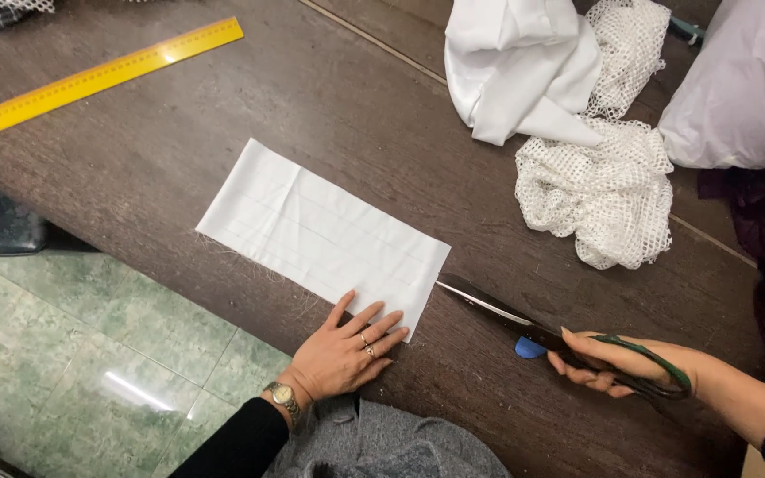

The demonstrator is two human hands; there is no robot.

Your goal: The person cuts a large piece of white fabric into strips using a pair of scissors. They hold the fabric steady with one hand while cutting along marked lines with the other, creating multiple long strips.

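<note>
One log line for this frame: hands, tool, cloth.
left hand: flat on white cloth | right hand: holds scissors, tips at cloth edge | table

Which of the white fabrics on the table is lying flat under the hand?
The rectangular white cloth by the table's near edge; the left hand presses its corner. The bunched white fabric and mesh netting lie crumpled farther back.

Left hand [340, 352] on white cloth [322, 235], scissors [542, 334] alongside

Left hand [340, 352]: two rings on fingers, metal wristwatch with pale round dial, black long sleeve. Right hand [617, 363]: bare forearm, dark sleeve edge at frame corner. Grey garment below.
</note>
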